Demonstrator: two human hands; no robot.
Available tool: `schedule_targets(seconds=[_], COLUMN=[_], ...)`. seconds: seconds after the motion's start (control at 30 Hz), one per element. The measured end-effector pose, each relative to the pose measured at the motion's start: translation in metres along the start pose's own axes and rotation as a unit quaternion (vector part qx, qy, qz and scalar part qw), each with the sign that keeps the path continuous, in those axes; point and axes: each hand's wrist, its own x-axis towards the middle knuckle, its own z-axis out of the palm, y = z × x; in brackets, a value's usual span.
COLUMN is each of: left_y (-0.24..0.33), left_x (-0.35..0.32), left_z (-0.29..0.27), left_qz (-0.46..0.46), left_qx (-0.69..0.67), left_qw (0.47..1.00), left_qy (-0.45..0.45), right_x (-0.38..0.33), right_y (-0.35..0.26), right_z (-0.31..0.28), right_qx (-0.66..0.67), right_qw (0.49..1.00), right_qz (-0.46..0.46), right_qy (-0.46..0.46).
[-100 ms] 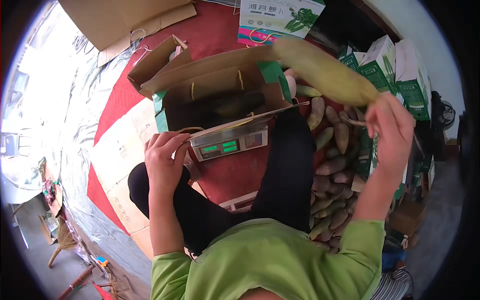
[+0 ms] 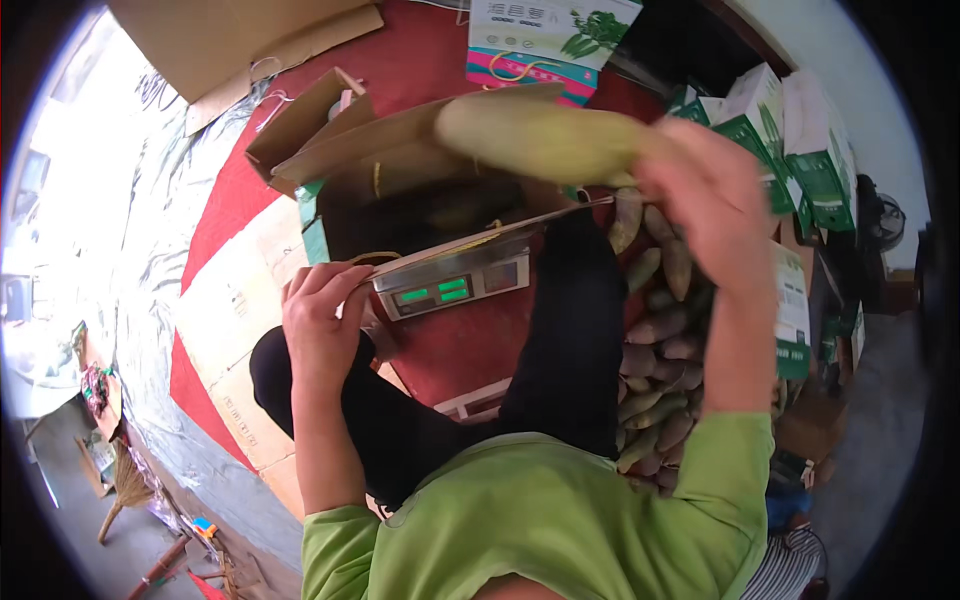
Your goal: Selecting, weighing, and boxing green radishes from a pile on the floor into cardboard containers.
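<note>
1. Nearest to us, our left hand (image 2: pixel 322 325) rests with curled fingers gripping the front left corner of the weighing scale (image 2: pixel 452 283), whose green display faces us.
2. Our right hand (image 2: pixel 705 200) is raised over our right knee, fingers clenched around the stem end of a long pale green shoot (image 2: pixel 540 138), which hangs blurred in the air above the open cardboard box (image 2: pixel 400 160).
3. The box sits on top of the scale, flaps spread, with darker shoots lying inside.
4. To our right, beside our leg, a heap of brownish shoots (image 2: pixel 655 350) lies on the floor.
5. Farther off stand green-and-white cartons (image 2: pixel 790 130), and flat cardboard sheets (image 2: pixel 240 40) lie on the red mat (image 2: pixel 420 60).
</note>
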Motion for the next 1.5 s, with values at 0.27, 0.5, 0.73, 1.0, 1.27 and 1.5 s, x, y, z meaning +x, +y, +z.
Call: schedule_targets(seconds=[0.27,0.5,0.73,1.0,1.27,1.5], left_y=[-0.030,-0.036,-0.047,-0.042,-0.054,-0.063], left_x=[-0.014,-0.001,0.000,0.000,0.006,0.006], left_z=[0.003,0.016,0.024,0.023,0.030,0.027], left_qz=[0.021,0.035,0.032,-0.037,-0.038,-0.035], left_qx=[0.034,-0.012,-0.006,-0.026,-0.019,0.006], left_qw=[0.999,0.999,0.999,0.998,0.999,0.999], left_qy=[-0.004,-0.035,-0.022,0.031,0.029,0.035], right_x=[0.057,-0.043,-0.254,-0.464,-0.511,-0.460], right_y=[0.053,0.112,0.269,0.365,0.400,0.382], right_z=[0.147,0.030,0.031,0.101,0.106,0.061], right_qx=[-0.231,-0.106,-0.167,-0.115,-0.370,-0.068], right_qw=[0.957,0.954,0.880,0.691,0.720,0.665], right_qz=[-0.127,-0.110,0.357,0.679,0.585,0.689], right_qy=[-0.123,0.259,0.264,0.220,-0.052,0.280])
